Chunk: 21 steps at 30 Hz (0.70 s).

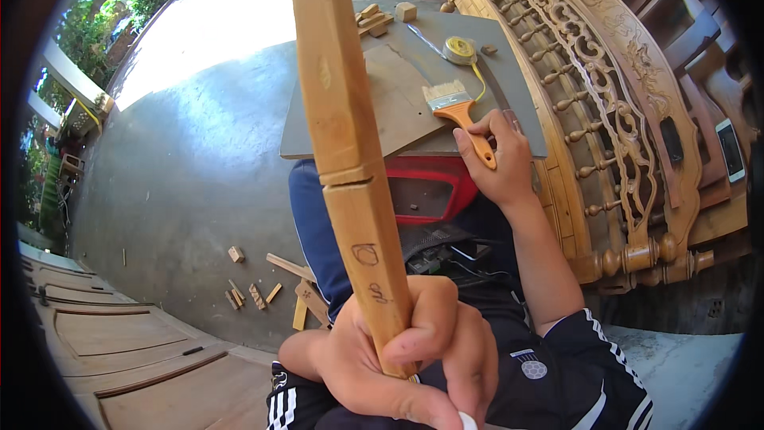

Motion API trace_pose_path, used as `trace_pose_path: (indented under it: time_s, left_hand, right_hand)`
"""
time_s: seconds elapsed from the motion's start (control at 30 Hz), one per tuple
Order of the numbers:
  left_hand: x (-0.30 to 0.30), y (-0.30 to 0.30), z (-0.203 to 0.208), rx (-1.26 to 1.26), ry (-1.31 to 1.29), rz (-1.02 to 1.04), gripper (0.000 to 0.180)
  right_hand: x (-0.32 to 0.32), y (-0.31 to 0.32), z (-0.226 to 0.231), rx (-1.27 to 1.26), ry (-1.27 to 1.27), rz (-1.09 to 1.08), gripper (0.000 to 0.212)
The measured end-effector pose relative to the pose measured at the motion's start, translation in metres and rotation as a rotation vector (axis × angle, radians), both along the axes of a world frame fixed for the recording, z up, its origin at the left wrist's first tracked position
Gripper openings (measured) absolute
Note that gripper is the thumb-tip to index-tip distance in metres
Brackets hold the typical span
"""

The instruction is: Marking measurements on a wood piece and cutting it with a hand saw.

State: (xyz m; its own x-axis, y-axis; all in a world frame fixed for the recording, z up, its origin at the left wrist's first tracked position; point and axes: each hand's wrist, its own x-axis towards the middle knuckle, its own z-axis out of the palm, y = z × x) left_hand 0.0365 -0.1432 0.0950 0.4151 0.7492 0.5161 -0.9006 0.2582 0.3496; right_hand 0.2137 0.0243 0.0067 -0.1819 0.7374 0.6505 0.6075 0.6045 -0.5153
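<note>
My left hand (414, 350) is wrapped round the lower end of a long wooden bar (342, 123), held upright close to the camera. A dark notch crosses the bar partway up, and hand-drawn marks show below it. In my right hand (503, 155) is the orange handle of a wide paintbrush (458, 103). Its pale bristles point away from me, over a brown flat panel (398, 84) on a grey board (310, 131). At the lower edge, by my left fingers, shows a small white thing I cannot make out.
A yellow tape measure (460, 50) and wood blocks (406, 12) lie on the board. Carved wooden furniture panels (549, 72) stand close on my right, with a phone (730, 150) there. Offcuts (256, 296) lie on the floor (175, 191); wooden doors (135, 334) are at lower left.
</note>
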Motion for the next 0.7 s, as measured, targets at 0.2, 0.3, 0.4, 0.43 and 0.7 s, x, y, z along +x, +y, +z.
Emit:
trace_pose_path:
  time_s: [0.2,0.3,0.4,0.43,0.7]
  left_hand:
    - [0.017,0.007,-0.018,0.2,-0.16,0.104,0.045]
    - [0.015,0.012,-0.014,0.367,-0.161,0.138,0.042]
    - [0.004,0.004,0.001,0.257,-0.011,0.141,0.042]
    - [0.008,0.002,-0.001,0.243,-0.012,0.158,0.042]
    - [0.021,0.011,-0.013,0.37,-0.211,0.205,0.04]
  right_hand:
    - [-0.002,-0.003,0.024,-0.422,0.075,0.356,0.025]
    - [0.002,0.016,0.025,-0.231,0.028,0.098,0.024]
    - [-0.001,0.014,0.029,-0.241,-0.092,0.167,0.022]
    - [-0.004,0.011,0.031,-0.254,-0.097,0.183,0.022]
    - [-0.014,0.029,0.042,-0.277,-0.096,0.299,0.026]
